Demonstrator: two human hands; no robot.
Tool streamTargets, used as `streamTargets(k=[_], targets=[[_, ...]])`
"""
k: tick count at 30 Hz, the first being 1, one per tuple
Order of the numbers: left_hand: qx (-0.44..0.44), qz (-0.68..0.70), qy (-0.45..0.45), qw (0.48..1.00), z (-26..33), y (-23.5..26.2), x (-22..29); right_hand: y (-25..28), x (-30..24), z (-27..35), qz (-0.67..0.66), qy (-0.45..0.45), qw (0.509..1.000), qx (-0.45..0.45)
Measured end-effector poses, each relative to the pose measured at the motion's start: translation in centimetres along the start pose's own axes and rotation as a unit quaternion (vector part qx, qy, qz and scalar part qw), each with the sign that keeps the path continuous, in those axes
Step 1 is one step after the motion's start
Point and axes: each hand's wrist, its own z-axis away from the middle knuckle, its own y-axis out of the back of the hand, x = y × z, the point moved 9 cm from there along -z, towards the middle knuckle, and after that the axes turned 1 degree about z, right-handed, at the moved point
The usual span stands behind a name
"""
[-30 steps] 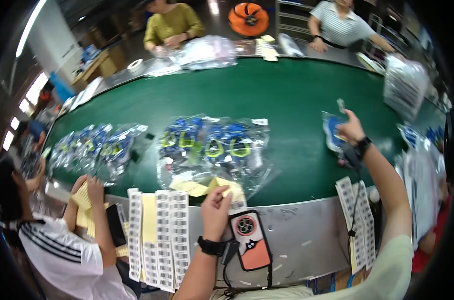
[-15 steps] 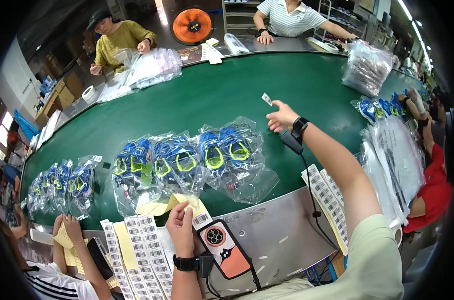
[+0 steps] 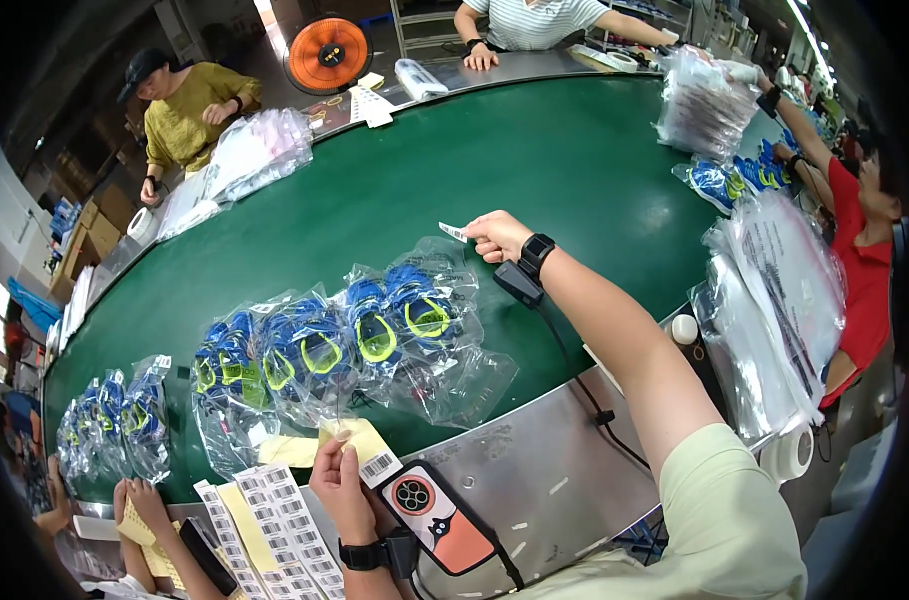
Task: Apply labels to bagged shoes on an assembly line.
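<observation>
Right hand (image 3: 496,236), extended far over the green worktop (image 3: 534,150), pinches a small white label (image 3: 453,232) between thumb and fingertips. The label's long axis runs roughly left to right, its free end pointing toward the person's left; it hangs just above the belt surface, beyond the nearest bagged shoes (image 3: 414,310). The right forearm is stretched nearly straight, the wrist carrying a black watch (image 3: 536,250) and a small black scanner (image 3: 519,283) with a cable trailing back along the arm.

Left hand (image 3: 342,482), held close to the body at the worktop's metal edge (image 3: 534,470), grips a white barcode sticker (image 3: 378,466) on yellow backing paper (image 3: 359,440); the sticker tilts up to the right. A phone with an orange case (image 3: 436,515) is strapped at the left wrist.

Bagged shoes, blue with yellow-green trim, lie in clear plastic bags in a row along the near side of the belt. Sheets of barcode labels (image 3: 264,520) lie on the metal edge at lower left. A co-worker's hands (image 3: 139,505) rest beside them. A stack of clear bags (image 3: 774,290) stands at right.
</observation>
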Motion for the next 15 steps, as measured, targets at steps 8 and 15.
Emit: streamTargets(k=[8, 15], targets=[[0.006, 0.007, -0.028, 1.0, -0.1, -0.2, 0.7, -1.2, 0.9, -1.2, 0.083, -0.005, 0.995, 0.051], [0.002, 0.003, -0.039, 0.999, -0.3, -0.7, 0.7, -3.2, -0.6, -0.9, 0.437, 0.045, 0.891, 0.119]])
